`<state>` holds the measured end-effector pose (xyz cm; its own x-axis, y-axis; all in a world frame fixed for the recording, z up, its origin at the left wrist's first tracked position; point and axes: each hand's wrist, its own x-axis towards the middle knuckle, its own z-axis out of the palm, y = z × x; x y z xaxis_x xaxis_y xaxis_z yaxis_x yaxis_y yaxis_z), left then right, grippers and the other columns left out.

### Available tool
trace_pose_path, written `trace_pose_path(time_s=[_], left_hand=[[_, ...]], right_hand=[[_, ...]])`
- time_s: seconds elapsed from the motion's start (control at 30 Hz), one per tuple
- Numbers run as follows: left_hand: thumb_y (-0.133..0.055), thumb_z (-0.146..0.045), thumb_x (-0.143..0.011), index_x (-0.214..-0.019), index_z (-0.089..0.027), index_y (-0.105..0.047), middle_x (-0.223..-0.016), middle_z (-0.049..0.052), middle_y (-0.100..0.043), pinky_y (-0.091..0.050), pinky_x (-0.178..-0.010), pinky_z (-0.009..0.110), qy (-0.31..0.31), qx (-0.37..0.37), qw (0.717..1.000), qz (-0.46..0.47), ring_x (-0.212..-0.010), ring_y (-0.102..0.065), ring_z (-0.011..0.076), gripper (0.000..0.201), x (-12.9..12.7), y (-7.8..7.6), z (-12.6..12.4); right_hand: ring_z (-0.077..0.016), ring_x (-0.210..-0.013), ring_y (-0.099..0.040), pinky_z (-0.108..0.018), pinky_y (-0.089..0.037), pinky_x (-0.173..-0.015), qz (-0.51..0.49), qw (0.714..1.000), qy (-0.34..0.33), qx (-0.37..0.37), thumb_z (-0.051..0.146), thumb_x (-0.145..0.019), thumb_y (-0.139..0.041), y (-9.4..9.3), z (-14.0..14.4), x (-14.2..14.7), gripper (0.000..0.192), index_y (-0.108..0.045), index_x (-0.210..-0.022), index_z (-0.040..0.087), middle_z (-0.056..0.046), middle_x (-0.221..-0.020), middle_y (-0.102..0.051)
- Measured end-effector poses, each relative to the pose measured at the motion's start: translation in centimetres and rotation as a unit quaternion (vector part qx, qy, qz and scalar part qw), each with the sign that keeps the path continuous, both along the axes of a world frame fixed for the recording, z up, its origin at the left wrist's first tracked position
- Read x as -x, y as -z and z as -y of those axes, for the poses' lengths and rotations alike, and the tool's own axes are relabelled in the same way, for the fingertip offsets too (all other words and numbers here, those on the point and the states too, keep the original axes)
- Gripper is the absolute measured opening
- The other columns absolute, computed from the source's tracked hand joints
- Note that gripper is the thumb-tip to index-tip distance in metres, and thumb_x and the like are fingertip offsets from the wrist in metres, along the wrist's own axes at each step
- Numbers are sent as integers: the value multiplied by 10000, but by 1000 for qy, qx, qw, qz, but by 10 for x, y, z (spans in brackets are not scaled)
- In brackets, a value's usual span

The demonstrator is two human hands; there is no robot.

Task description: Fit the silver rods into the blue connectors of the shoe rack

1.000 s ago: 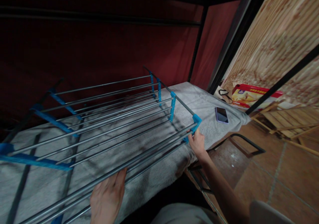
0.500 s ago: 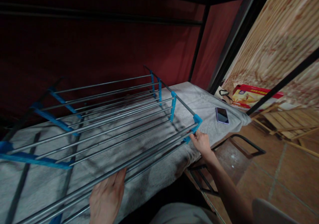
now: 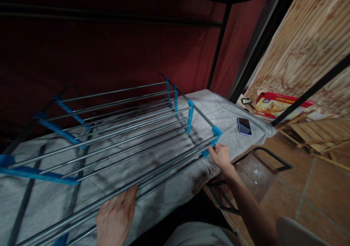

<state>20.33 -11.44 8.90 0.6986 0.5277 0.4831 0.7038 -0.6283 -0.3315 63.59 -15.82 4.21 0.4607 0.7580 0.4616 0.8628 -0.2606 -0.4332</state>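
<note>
Beyond both hands, the back is filled by a red wall point(image 3: 123, 53). A grey blanket point(image 3: 216, 105) is spread below them. On it the rack point(image 3: 153, 172) is set, its front bars touched by both hands and the rest stretched out ahead of them. Some wood slats point(image 3: 322, 135) are seen far to the right of the grip. Nearer, just under the right arm, a chair point(image 3: 253, 180) is partly hidden. A red and yellow box point(image 3: 284, 104) is seen past the right hand point(image 3: 221, 156), which is closed around the rack's end by a blue corner point(image 3: 217, 131). The left hand point(image 3: 115, 217) is laid on the front bars; how tightly its fingers are curled cannot be told. Right of the grip, a phone point(image 3: 244, 126) is left on the blanket.
</note>
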Motion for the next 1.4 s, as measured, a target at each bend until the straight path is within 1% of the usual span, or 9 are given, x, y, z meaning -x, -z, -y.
trace_pose_path(time_s=[0.27, 0.4, 0.47, 0.53, 0.63, 0.8, 0.9, 1.2, 1.4], left_hand=[[-516, -142, -944, -1180, -198, -700, -865, 35, -748, -418, -737, 315, 6, 30, 999, 7, -741, -659, 177, 305, 1, -4, 1], [-521, -114, -928, -1184, -186, -696, -854, 36, -746, -416, -735, 317, 10, 32, 999, 11, -734, -657, 180, 319, 1, -4, 0], [-523, -114, -925, -1186, -183, -695, -873, 42, -750, -416, -734, 320, 13, 27, 999, 11, -737, -659, 182, 320, 1, -4, 0], [-524, -124, -929, -1188, -183, -694, -874, 42, -750, -418, -734, 321, 14, 22, 1000, 12, -745, -661, 185, 315, 0, -3, 0], [-527, -141, -938, -1191, -197, -698, -834, 29, -744, -420, -741, 324, 0, 23, 1000, 15, -743, -661, 186, 311, -1, -3, 1], [-510, -139, -939, -1186, -223, -714, -834, 25, -748, -419, -736, 317, -12, 48, 999, 13, -738, -660, 176, 331, 0, -4, 0], [-502, -139, -937, -1187, -227, -722, -867, 31, -758, -424, -734, 313, -18, 57, 998, 13, -737, -663, 171, 344, 0, -4, -1], [-469, -100, -940, -1148, -196, -724, -900, 54, -765, -419, -741, 316, -28, 62, 997, 32, -746, -663, 182, 343, -6, -8, 3], [-507, -120, -933, -1192, -212, -710, -958, 48, -774, -424, -738, 316, -15, 55, 998, 6, -754, -672, 181, 342, 1, -3, -1]], right_hand=[[-196, -546, -582, -305, -347, -573, -39, 999, 3, 20, 470, -930, -432, -4, 5, 6, 349, -590, -748, 217, -53, -606, -632], [-205, -586, -596, -315, -405, -611, -103, 994, -22, 19, 471, -931, -463, -5, 12, 12, 295, -598, -926, 208, -35, -688, -651], [-222, -709, -641, -334, -469, -694, -184, 980, -71, -19, 491, -935, -480, -4, 14, 16, 324, -597, -1046, 210, -53, -835, -698], [-243, -934, -658, -366, -500, -858, -270, 953, -117, -75, 526, -934, -500, -3, 15, 20, 366, -602, -1116, 225, -74, -1025, -713], [-253, -1132, -603, -398, -461, -1012, -375, 909, -117, -137, 566, -920, -530, -1, 12, 28, 407, -622, -1150, 243, -76, -1156, -693], [-247, -1004, -626, -404, -508, -910, -504, 835, -112, -190, 516, -859, -632, -1, 0, 34, 328, -629, -1046, 246, -58, -1018, -700], [-239, -938, -625, -393, -515, -868, -539, 810, -127, -192, 497, -806, -685, -2, -4, 30, 305, -621, -966, 245, -54, -984, -688], [-223, -891, -612, -366, -512, -831, -557, 796, -156, -179, 471, -782, -699, -4, -4, 23, 298, -603, -946, 242, -46, -960, -671], [-222, -843, -608, -370, -520, -806, -542, 812, -157, -149, 506, -784, -668, -9, -4, 20, 302, -606, -909, 238, -47, -914, -674]])
